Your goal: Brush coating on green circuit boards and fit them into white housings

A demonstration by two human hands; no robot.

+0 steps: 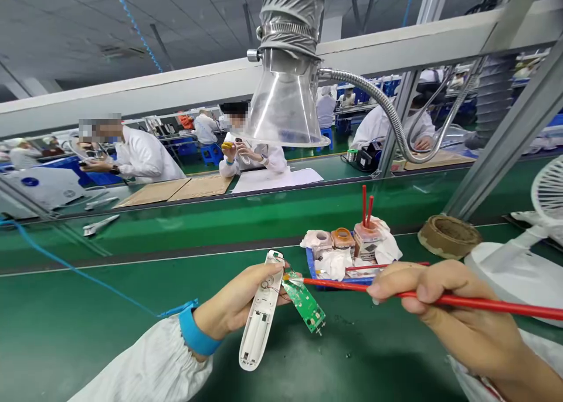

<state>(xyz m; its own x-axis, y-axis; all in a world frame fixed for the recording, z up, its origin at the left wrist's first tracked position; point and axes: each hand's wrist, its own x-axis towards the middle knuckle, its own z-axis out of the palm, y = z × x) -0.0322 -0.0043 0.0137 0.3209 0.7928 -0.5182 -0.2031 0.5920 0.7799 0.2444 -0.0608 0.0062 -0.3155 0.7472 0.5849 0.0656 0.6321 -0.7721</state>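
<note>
My left hand (233,296) grips a long white plastic housing (261,314), open side up, with a battery bay at its lower end. A green circuit board (304,302) hangs beside the housing, joined to it by thin wires near my fingers. My right hand (448,314) pinches a slim red-handled brush (352,286). The pale tip of this brush reaches the top end of the board. Behind both hands, a blue tray (314,270) holds small jars and white cloths.
Two red handles stand in a jar (367,238) on the tray. A tape-wrapped ring (448,237) and a white fan (545,197) sit to the right. A blue cord (88,273) crosses the green bench mat (109,331). A fume hood (284,103) hangs overhead, with co-workers across the bench.
</note>
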